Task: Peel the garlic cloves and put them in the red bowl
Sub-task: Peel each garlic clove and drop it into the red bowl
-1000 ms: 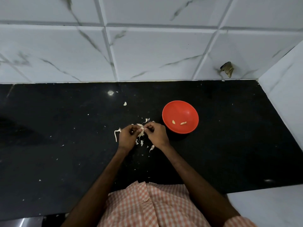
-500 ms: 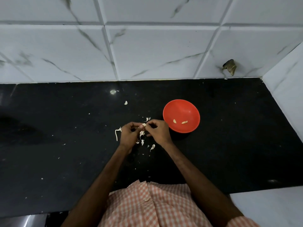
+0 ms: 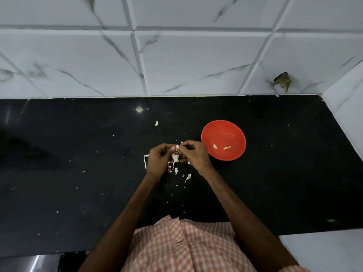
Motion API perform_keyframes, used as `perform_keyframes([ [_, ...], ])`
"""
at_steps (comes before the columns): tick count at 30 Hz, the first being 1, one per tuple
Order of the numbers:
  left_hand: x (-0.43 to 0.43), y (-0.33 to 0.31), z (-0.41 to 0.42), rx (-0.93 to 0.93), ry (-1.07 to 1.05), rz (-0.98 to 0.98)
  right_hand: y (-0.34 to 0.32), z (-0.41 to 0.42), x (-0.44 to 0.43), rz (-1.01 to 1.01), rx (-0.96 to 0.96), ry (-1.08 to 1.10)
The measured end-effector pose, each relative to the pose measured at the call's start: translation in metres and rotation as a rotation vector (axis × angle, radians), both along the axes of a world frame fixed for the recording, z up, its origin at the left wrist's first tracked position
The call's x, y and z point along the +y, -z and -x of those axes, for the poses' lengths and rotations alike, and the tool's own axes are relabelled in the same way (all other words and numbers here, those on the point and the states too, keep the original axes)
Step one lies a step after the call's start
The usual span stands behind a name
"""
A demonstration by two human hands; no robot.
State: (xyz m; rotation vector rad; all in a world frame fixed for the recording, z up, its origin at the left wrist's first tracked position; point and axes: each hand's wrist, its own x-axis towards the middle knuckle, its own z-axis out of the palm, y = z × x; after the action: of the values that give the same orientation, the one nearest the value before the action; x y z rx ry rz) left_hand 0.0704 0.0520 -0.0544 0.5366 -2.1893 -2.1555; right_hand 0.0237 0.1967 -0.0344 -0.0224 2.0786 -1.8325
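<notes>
Two peeled cloves [image 3: 221, 147] lie in the red bowl [image 3: 223, 139] — just left, left hand [image 3: 157, 159] and right hand [image 3: 193, 154] pinch a garlic piece [image 3: 176, 157], fingertips clamped to strip its skin.

One head-worn camera looks down onto the countertop [image 3: 78, 163].

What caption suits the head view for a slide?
Left hand and right hand peel a garlic clove beside a red bowl holding two peeled cloves.
</notes>
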Motion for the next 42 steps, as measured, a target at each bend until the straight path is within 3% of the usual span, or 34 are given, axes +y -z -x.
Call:
perform_keyframes([
  [3, -0.002, 0.0, 0.0, 0.062, 0.01, 0.21, 0.0, -0.001, -0.001, -0.057, 0.076, -0.027],
  [6, -0.006, -0.002, 0.0, 0.093, 0.034, 0.223, -0.002, 0.0, -0.002, -0.095, 0.137, -0.039],
  [10, -0.003, -0.008, 0.0, 0.117, 0.011, 0.036, -0.006, 0.002, -0.005, -0.126, 0.201, -0.055],
  [14, 0.0, -0.014, -0.002, -0.01, -0.145, -0.206, 0.002, 0.002, -0.004, -0.251, 0.232, -0.101],
  [18, -0.004, -0.017, 0.001, -0.021, -0.171, -0.264, 0.013, 0.001, 0.001, -0.368, 0.21, -0.099],
  [29, -0.007, -0.009, 0.001, 0.019, -0.068, 0.073, 0.005, 0.012, 0.003, -0.393, 0.383, -0.137],
  [35, -0.011, -0.005, 0.002, 0.03, -0.062, 0.193, 0.0, 0.017, 0.003, -0.42, 0.449, -0.039],
  [42, -0.011, -0.004, 0.006, 0.025, 0.013, 0.349, 0.0, 0.021, 0.006, -0.428, 0.491, -0.236],
])
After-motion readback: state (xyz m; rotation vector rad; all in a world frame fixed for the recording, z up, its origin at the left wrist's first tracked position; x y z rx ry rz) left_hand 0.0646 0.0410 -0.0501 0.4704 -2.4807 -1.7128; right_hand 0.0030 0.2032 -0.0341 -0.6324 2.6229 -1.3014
